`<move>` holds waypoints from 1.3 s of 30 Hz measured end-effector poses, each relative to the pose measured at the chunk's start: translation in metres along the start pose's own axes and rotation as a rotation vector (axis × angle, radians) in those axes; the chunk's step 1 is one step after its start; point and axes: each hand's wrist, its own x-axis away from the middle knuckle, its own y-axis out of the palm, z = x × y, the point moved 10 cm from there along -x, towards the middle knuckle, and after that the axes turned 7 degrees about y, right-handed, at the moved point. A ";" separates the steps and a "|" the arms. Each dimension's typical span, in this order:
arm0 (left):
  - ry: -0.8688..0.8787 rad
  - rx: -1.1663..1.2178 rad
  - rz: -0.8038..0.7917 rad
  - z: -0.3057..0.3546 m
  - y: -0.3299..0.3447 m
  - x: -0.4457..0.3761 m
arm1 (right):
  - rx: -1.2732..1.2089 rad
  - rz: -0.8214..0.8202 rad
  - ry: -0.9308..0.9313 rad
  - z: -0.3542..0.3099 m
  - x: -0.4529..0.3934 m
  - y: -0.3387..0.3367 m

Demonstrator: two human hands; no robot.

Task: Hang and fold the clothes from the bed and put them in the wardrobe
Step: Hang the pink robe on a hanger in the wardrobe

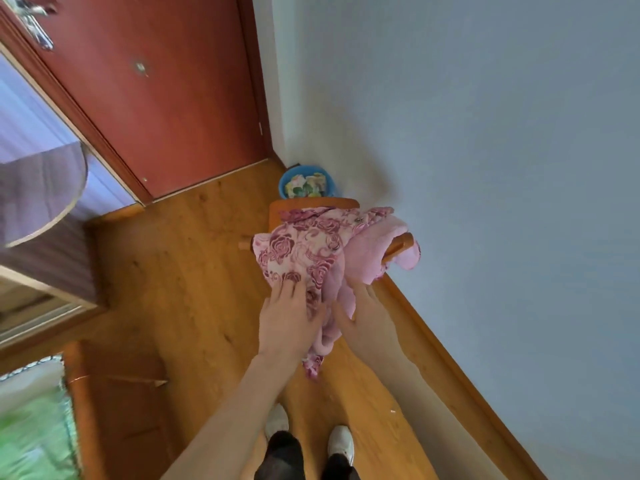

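Here, left hand (284,315) with straight fingers pressing pink rose-patterned fabric garment (304,251) draped over wooden chair (313,204); right hand (367,318) gripping its fleecy pink lining (363,258)

Pretty even daylight, soft and kinda cool — no harsh glare. A faint shadow smudges the wall (374,181) above the blue bin (287,178). Wide-angle warp bends the door (166,98) hard, and the green bedding (31,434) bottom-left is smeared with motion blur — overall soft.
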 end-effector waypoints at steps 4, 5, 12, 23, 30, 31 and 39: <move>-0.174 -0.011 -0.095 -0.007 0.027 -0.005 | -0.102 -0.049 0.059 0.007 -0.023 0.008; -0.172 0.013 -0.079 -0.008 0.028 -0.007 | -0.123 -0.054 0.064 0.007 -0.028 0.009; -0.210 0.323 0.030 -0.023 0.011 0.001 | -0.425 -0.094 0.163 0.005 -0.049 0.012; -0.307 0.852 0.371 -0.047 -0.103 -0.009 | -0.081 0.075 0.029 -0.030 -0.058 -0.018; -0.083 0.766 0.397 -0.023 -0.205 -0.018 | 0.036 0.303 -0.437 -0.121 -0.043 -0.067; -0.046 0.735 0.394 -0.018 -0.218 -0.020 | 0.055 0.313 -0.526 -0.138 -0.039 -0.073; 0.124 0.634 0.390 -0.002 -0.308 -0.018 | -0.268 0.087 -0.830 -0.242 -0.006 -0.123</move>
